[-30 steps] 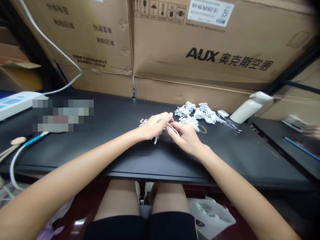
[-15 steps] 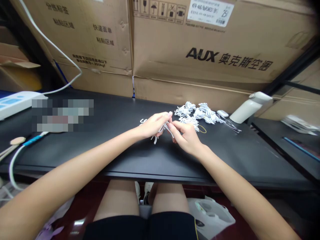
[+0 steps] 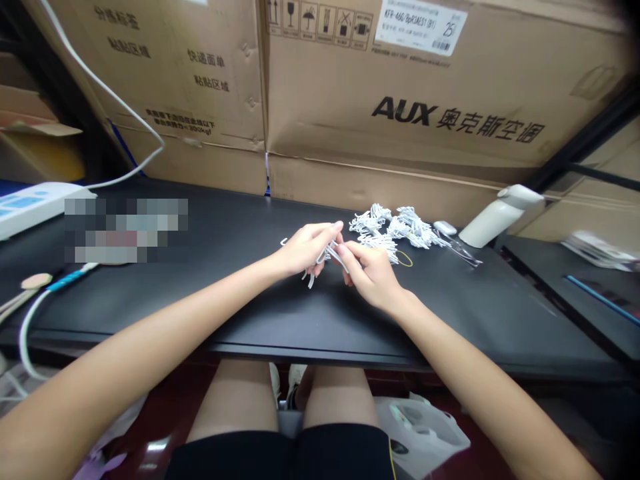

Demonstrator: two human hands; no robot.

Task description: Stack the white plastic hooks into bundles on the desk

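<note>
My left hand (image 3: pixel 311 249) is closed around a small bunch of thin white bendy strips (image 3: pixel 310 277) that look like twist ties. Bent ends stick out below its fingers, and one curled end shows on its far left side. My right hand (image 3: pixel 371 268) pinches strips from the same bunch between thumb and forefinger, the two hands almost touching. Fingers hide much of the bunch. Just beyond my right hand lies a heap of similar white strips (image 3: pixel 415 227) in several bundles, with a yellow rubber band (image 3: pixel 405 259) beside it.
On the black table (image 3: pixel 240 307), a white bottle (image 3: pixel 495 217) leans at the right, near glasses (image 3: pixel 463 252) and a small white case (image 3: pixel 445 228). A power strip (image 3: pixel 40 203) and white cable are at the left. Large cardboard boxes (image 3: pixel 350 133) stand along the back.
Both hands stay nearly in place. My left fingers have shifted slightly over the strips, and less of the curled ends shows to their left.
</note>
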